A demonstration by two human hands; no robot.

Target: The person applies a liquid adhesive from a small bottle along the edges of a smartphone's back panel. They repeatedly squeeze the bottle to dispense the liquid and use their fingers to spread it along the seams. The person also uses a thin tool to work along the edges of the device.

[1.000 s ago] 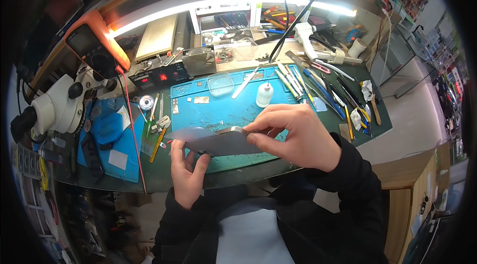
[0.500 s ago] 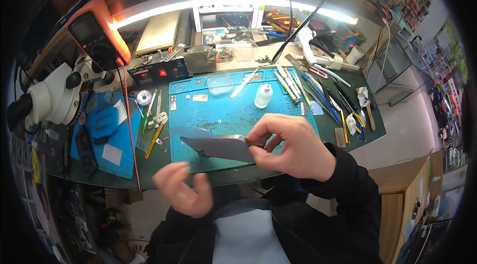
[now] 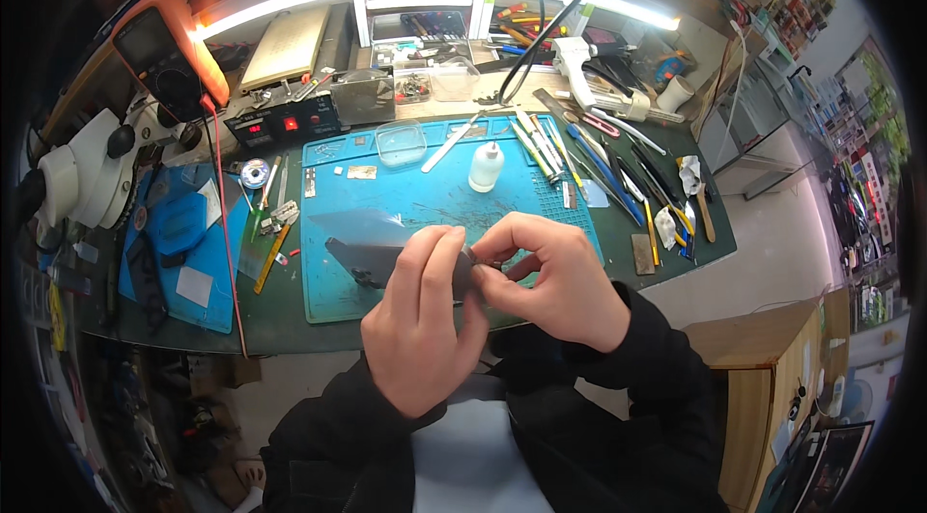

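A dark grey smartphone point(image 3: 367, 257) is held up over the near part of the blue work mat point(image 3: 333, 305), with what looks like camera lenses at its left end. A thin see-through sheet or reflection shows above its far edge. My left hand point(image 3: 420, 320) wraps round the phone's right part, fingers over the top and thumb on the near side. At the right end, my right hand point(image 3: 555, 286) pinches with thumb and forefinger against the phone's edge; a small dark thing shows between these fingertips, too hidden to name.
Beyond the phone stand a white dropper bottle point(image 3: 486, 167) and a clear plastic box point(image 3: 401, 143). Tweezers and pens point(image 3: 618, 170) lie at right. A microscope point(image 3: 87, 170), an orange multimeter point(image 3: 164, 59) and a black power unit point(image 3: 282, 124) stand left, with a red lead point(image 3: 224, 223) hanging down.
My left hand has come up from the lower left and closed round the phone. My right hand stays at the phone's right end. The whole view has shifted slightly.
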